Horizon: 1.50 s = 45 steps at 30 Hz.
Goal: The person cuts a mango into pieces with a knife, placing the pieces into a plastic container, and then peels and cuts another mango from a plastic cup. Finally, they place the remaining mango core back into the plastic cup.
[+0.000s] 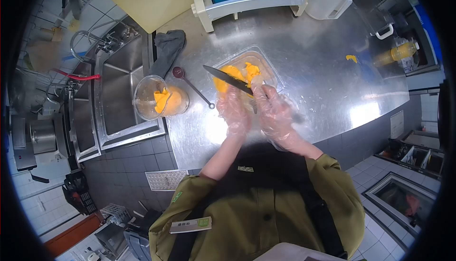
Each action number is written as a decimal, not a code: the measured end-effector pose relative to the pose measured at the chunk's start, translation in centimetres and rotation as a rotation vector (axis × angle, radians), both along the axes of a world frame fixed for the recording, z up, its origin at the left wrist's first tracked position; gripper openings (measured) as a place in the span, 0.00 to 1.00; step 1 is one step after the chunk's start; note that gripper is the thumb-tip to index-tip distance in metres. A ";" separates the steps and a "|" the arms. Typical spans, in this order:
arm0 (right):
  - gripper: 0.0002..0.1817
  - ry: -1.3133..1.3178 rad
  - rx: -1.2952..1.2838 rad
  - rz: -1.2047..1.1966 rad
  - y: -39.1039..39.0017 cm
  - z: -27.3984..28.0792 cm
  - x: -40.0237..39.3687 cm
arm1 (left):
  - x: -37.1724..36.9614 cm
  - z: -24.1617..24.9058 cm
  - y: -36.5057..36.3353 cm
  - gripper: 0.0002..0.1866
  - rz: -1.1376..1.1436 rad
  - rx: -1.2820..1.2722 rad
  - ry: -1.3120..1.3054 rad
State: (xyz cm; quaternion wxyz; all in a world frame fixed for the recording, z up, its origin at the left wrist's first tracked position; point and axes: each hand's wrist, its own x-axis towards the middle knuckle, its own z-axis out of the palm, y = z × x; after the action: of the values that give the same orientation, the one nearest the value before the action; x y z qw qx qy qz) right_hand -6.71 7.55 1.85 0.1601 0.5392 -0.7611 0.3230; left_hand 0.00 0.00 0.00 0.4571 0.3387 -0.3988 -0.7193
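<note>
**Knife over the mango tub**

Both hands wear thin plastic gloves. The right hand (273, 111) has its grip closed round the handle of a knife (228, 79), whose long blade runs up and to the left, away from the hand, across the clear tub (270, 68) of orange mango pieces (237, 75) on the steel table (308, 61). The left hand (233, 110) sits just beside the right, nearer the blade's middle; it seems curled on a piece of fruit, though the glove blurs this. A cup of mango (161, 100) and a measuring spoon (192, 86) lie to the left.
</note>
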 end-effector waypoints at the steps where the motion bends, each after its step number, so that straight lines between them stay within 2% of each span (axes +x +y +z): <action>1: 0.26 0.013 0.006 -0.009 -0.2 0.3 0.1 | 0.2 0.0 -0.3 0.16 -0.011 -0.054 -0.071; 2: 0.25 0.025 0.014 -0.017 -0.3 0.4 0.1 | 0.3 0.0 -0.4 0.15 -0.023 -0.106 -0.143; 5: 0.23 0.030 -0.127 -0.002 -1.4 -1.1 -0.7 | -0.8 -0.2 -0.4 0.15 0.049 -0.105 -0.040; 8: 0.24 0.015 0.032 -0.059 -1.4 -1.2 -1.2 | -0.8 0.3 0.2 0.14 0.052 -0.154 -0.100; 10: 0.24 -0.042 0.132 -0.077 -1.4 -1.5 -2.1 | -0.4 -0.8 -0.1 0.14 0.082 -0.509 -0.378; 12: 0.24 -0.116 0.140 -0.078 -1.1 -1.8 -2.4 | 0.0 -0.9 -0.5 0.13 0.048 -0.533 -0.435; 14: 0.24 -0.202 0.059 -0.057 -0.8 -1.9 -2.4 | 0.0 0.0 -0.7 0.12 -0.042 -0.222 -0.264; 16: 0.24 -0.183 0.085 0.019 -0.2 -1.0 -1.8 | 0.3 -0.9 -0.9 0.13 -0.090 -0.270 -0.335; 18: 0.24 -0.144 0.109 0.031 0.0 -0.8 -1.5 | 0.1 -0.9 -0.7 0.13 -0.092 -0.145 -0.176; 20: 0.24 -0.081 0.129 -0.011 -0.2 -1.2 -1.5 | -0.7 0.0 -0.2 0.14 -0.038 0.153 0.211; 23: 0.25 -0.041 0.217 -0.122 -0.4 -1.7 -1.8 | -1.0 0.8 0.0 0.13 -0.041 0.125 0.224; 26: 0.26 -0.188 -0.017 0.016 -0.3 -1.8 -2.0 | -0.3 0.4 -0.5 0.14 -0.086 0.124 0.169; 29: 0.25 -0.131 0.066 0.111 0.6 -0.9 -1.5 | 0.1 -0.4 -0.7 0.14 -0.125 0.011 0.156; 32: 0.25 -0.130 0.115 0.083 0.3 -0.5 -1.2 | -0.1 0.3 -0.4 0.15 -0.134 0.046 0.200; 35: 0.24 -0.043 0.050 0.039 -0.3 -1.0 -0.9 | 0.0 0.3 -0.2 0.15 -0.128 0.130 0.203; 41: 0.22 -0.026 -0.102 -0.005 -1.3 -2.2 -1.1 | -0.2 -0.6 0.0 0.16 -0.163 0.290 0.407; 44: 0.15 -0.107 0.010 -0.090 -1.6 -3.1 -2.4 | 0.1 1.6 0.3 0.18 -0.125 0.307 0.376; 45: 0.12 -0.386 -0.012 -0.036 -1.6 -3.7 -2.8 | 0.2 1.4 0.0 0.19 -0.141 0.296 0.349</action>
State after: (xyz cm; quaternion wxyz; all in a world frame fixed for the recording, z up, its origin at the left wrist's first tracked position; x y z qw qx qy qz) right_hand -9.46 5.98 -1.81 0.0201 0.4524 -0.7853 0.4222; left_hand 0.18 0.04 1.40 0.4131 0.2437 -0.2268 -0.8476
